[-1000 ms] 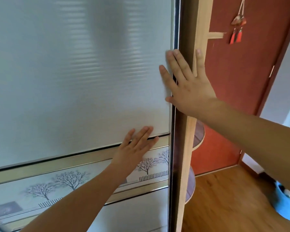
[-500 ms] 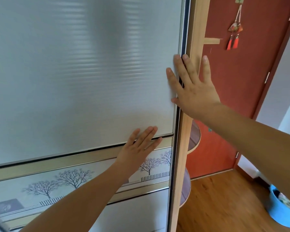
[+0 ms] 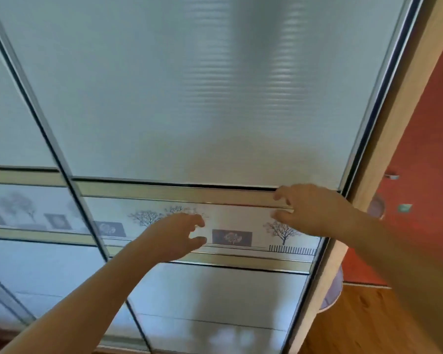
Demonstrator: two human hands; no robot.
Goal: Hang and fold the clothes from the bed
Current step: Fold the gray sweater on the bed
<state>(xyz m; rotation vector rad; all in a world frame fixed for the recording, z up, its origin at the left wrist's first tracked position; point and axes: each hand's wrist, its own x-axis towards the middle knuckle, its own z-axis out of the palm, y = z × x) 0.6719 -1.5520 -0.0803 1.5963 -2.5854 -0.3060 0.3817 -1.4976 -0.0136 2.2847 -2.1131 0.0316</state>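
A frosted sliding wardrobe door (image 3: 189, 98) fills most of the head view, closed against the wooden frame (image 3: 399, 118) on the right. A band with printed trees (image 3: 241, 226) crosses the door at hand height. My left hand (image 3: 177, 235) hovers in front of that band, fingers loosely curled, holding nothing. My right hand (image 3: 310, 208) is further right, near the gold trim strip (image 3: 164, 191), fingers loosely bent and empty. No clothes, hangers or bed are in view.
A second sliding door panel (image 3: 10, 111) overlaps on the left. A red room door (image 3: 425, 162) with a metal handle (image 3: 391, 176) stands to the right of the frame. Rounded corner shelves (image 3: 330, 295) jut from the wardrobe side above a wooden floor (image 3: 368, 323).
Both hands have come off the door and dropped lower, their fingers now loosely curled. The view has swung left and down; the door now lies against the frame.
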